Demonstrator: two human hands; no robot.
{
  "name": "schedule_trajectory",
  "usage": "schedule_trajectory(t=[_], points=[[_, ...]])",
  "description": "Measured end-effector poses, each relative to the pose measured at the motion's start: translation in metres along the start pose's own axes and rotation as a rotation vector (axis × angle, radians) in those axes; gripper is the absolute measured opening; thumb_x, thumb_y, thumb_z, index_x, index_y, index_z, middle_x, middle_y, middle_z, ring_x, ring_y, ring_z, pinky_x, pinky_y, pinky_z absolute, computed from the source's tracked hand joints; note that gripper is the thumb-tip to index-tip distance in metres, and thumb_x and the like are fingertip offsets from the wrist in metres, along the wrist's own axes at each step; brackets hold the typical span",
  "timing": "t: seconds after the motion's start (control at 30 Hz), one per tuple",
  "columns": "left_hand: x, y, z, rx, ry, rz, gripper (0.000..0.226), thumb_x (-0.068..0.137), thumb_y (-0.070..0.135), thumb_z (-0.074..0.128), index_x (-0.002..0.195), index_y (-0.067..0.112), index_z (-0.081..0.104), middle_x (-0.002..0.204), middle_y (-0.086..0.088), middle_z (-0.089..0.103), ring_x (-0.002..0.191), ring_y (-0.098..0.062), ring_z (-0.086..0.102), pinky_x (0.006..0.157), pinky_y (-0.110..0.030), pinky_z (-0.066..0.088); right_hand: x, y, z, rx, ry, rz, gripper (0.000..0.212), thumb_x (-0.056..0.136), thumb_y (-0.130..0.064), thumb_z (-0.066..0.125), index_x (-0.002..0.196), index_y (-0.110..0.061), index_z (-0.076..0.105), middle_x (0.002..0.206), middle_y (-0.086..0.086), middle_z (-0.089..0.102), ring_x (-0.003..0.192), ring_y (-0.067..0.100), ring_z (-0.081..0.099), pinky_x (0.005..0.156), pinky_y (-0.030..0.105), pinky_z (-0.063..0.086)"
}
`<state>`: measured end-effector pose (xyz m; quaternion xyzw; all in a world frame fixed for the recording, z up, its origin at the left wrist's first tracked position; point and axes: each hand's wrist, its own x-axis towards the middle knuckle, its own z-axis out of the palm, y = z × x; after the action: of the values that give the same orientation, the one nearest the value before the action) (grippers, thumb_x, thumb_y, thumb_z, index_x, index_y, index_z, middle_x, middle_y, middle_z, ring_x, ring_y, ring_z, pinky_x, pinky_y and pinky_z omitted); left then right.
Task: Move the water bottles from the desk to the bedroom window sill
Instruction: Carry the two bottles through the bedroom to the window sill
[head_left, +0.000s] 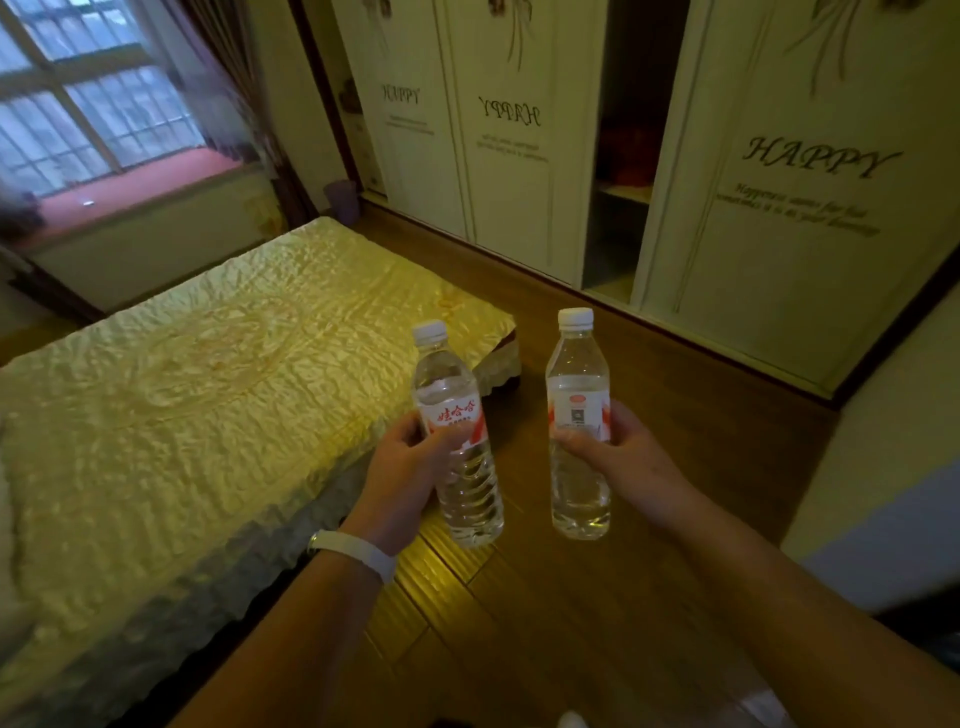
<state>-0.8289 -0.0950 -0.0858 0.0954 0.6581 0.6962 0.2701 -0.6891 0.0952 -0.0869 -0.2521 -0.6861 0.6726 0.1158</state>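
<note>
The window sill (140, 182) lay far left beyond the bed (208, 395), well apart from me, with something small on it I could not identify. My left hand (410, 467) was wrapped around the left bottle (457, 436) at its label, tilted slightly; my right hand (618, 447) was closed on the right bottle (577, 421), upright. I judged both were carried ahead of me for balance. The wardrobe (779, 208) gap was too dark to read.

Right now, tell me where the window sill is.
The window sill lies at upper left of the head view, beyond the bed, beside the curtain.
</note>
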Motion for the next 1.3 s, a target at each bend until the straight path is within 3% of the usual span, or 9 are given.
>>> schedule_trajectory(t=[0.37, 0.53, 0.67, 0.8, 0.9, 1.0, 1.1, 1.17, 1.3], points=[[0.158, 0.007, 0.003, -0.04, -0.036, -0.024, 0.046, 0.063, 0.027, 0.083, 0.102, 0.007, 0.073, 0.096, -0.016, 0.076, 0.082, -0.029, 0.072, 0.066, -0.036, 0.055, 0.142, -0.005, -0.009, -0.023, 0.051, 0.084, 0.036, 0.087, -0.029, 0.071, 0.119, -0.031, 0.056, 0.112, -0.002, 0.069, 0.096, 0.011, 0.07, 0.068, 0.022, 0.056], [0.26, 0.019, -0.003, -0.066, -0.132, -0.057, 0.036, 0.071, 0.018, 0.082, 0.104, 0.005, 0.072, 0.096, -0.016, 0.076, 0.083, -0.031, 0.072, 0.069, -0.039, 0.056, 0.232, -0.014, -0.002, -0.102, 0.123, 0.104, 0.051, 0.086, -0.032, 0.072, 0.131, -0.024, 0.052, 0.119, -0.002, 0.066, 0.105, 0.017, 0.067, 0.086, 0.037, 0.058], [0.34, 0.034, -0.002, -0.073, -0.195, -0.078, 0.033, 0.074, 0.018, 0.079, 0.105, 0.007, 0.073, 0.102, -0.02, 0.074, 0.092, -0.039, 0.071, 0.081, -0.049, 0.056, 0.296, -0.029, -0.001, -0.111, 0.186, 0.112, 0.044, 0.085, -0.034, 0.073, 0.123, -0.031, 0.052, 0.117, -0.005, 0.066, 0.102, 0.011, 0.067, 0.081, 0.032, 0.057], [0.403, 0.058, 0.006, -0.032, -0.231, -0.051, 0.016, 0.085, 0.004, 0.07, 0.099, 0.009, 0.072, 0.09, -0.01, 0.077, 0.081, -0.026, 0.073, 0.066, -0.037, 0.055, 0.351, -0.048, -0.005, -0.13, 0.243, 0.109, 0.046, 0.085, -0.035, 0.072, 0.125, -0.033, 0.049, 0.113, -0.012, 0.063, 0.099, 0.005, 0.064, 0.076, 0.026, 0.055], [0.438, 0.074, 0.017, -0.009, -0.25, -0.025, 0.017, 0.084, 0.006, 0.07, 0.101, 0.007, 0.071, 0.088, -0.008, 0.076, 0.077, -0.022, 0.073, 0.063, -0.034, 0.055, 0.384, -0.059, -0.012, -0.131, 0.284, 0.111, 0.044, 0.086, -0.036, 0.072, 0.125, -0.033, 0.051, 0.117, -0.008, 0.065, 0.103, 0.012, 0.065, 0.085, 0.036, 0.057], [0.47, 0.083, 0.033, -0.009, -0.277, -0.012, 0.015, 0.084, 0.009, 0.071, 0.099, 0.008, 0.072, 0.086, -0.008, 0.075, 0.074, -0.021, 0.072, 0.062, -0.034, 0.056, 0.417, -0.064, -0.025, -0.14, 0.311, 0.134, 0.06, 0.084, -0.042, 0.072, 0.137, -0.026, 0.049, 0.125, -0.003, 0.064, 0.11, 0.018, 0.065, 0.09, 0.043, 0.057], [0.501, 0.088, 0.055, -0.002, -0.281, -0.024, 0.015, 0.085, 0.006, 0.068, 0.101, 0.005, 0.071, 0.084, -0.008, 0.075, 0.071, -0.02, 0.072, 0.057, -0.028, 0.055, 0.45, -0.064, -0.044, -0.098, 0.323, 0.124, 0.059, 0.085, -0.04, 0.071, 0.138, -0.025, 0.049, 0.123, -0.003, 0.064, 0.107, 0.017, 0.064, 0.078, 0.031, 0.055], [0.525, 0.088, 0.073, 0.024, -0.264, -0.029, 0.019, 0.085, 0.007, 0.07, 0.103, 0.004, 0.07, 0.089, -0.011, 0.075, 0.076, -0.023, 0.072, 0.06, -0.03, 0.055, 0.475, -0.062, -0.062, -0.066, 0.324, 0.12, 0.056, 0.087, -0.037, 0.07, 0.138, -0.024, 0.05, 0.12, -0.004, 0.064, 0.108, 0.018, 0.063, 0.074, 0.027, 0.052], [0.576, 0.088, 0.12, 0.068, -0.26, -0.026, 0.029, 0.076, 0.019, 0.075, 0.102, 0.007, 0.073, 0.094, -0.012, 0.075, 0.082, -0.026, 0.072, 0.067, -0.036, 0.054, 0.533, -0.056, -0.108, -0.033, 0.319, 0.131, 0.056, 0.086, -0.038, 0.07, 0.137, -0.025, 0.05, 0.121, -0.004, 0.064, 0.108, 0.019, 0.064, 0.081, 0.035, 0.055]])
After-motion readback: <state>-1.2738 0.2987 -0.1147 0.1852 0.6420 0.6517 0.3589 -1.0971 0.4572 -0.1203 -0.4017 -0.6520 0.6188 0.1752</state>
